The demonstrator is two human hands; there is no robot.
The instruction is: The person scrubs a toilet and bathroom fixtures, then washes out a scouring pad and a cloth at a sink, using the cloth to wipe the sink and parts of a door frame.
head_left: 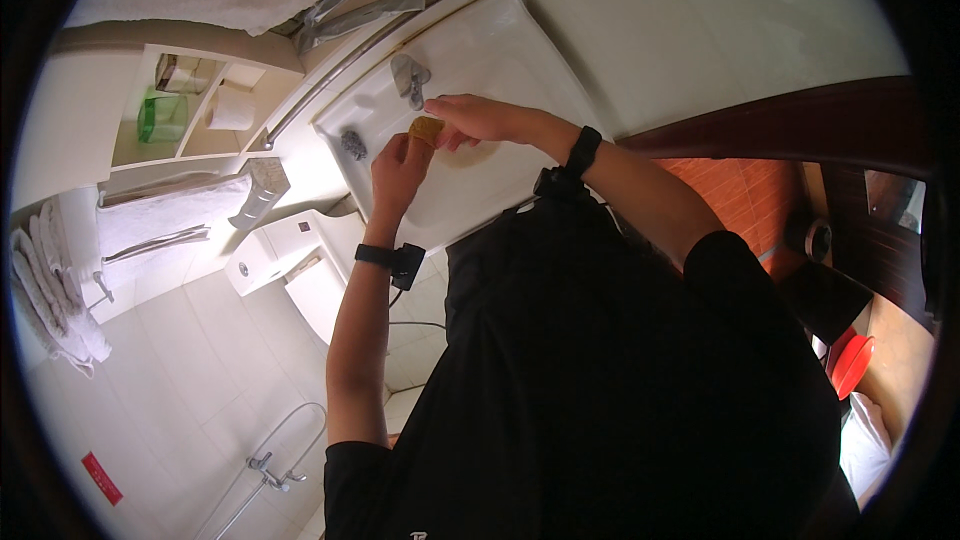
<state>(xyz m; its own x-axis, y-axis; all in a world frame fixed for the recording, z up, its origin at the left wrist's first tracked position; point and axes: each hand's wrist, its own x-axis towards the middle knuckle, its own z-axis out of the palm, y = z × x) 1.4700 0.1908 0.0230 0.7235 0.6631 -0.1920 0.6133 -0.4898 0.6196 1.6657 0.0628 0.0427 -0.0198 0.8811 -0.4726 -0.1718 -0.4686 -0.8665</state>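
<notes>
Over a white sink (560, 50), both hands meet at a small yellow-brown sponge (427, 129). My left hand (398, 180) grips its lower side between thumb and fingers. From the right, my right hand (483, 120) reaches across with curled fingers closed at the sponge's right edge. Just beyond the hands stands a metal faucet (408, 78). A grey scouring pad (353, 145) lies on the sink's left rim, apart from my left hand. Part of the basin is hidden beneath my hands.
A metal rail (390, 30) runs along the far side of the sink. Shelves at the left hold a green container (162, 118) and a toilet roll (230, 108). The white toilet (290, 250) stands left of my left forearm. Towels (55, 285) hang at the far left.
</notes>
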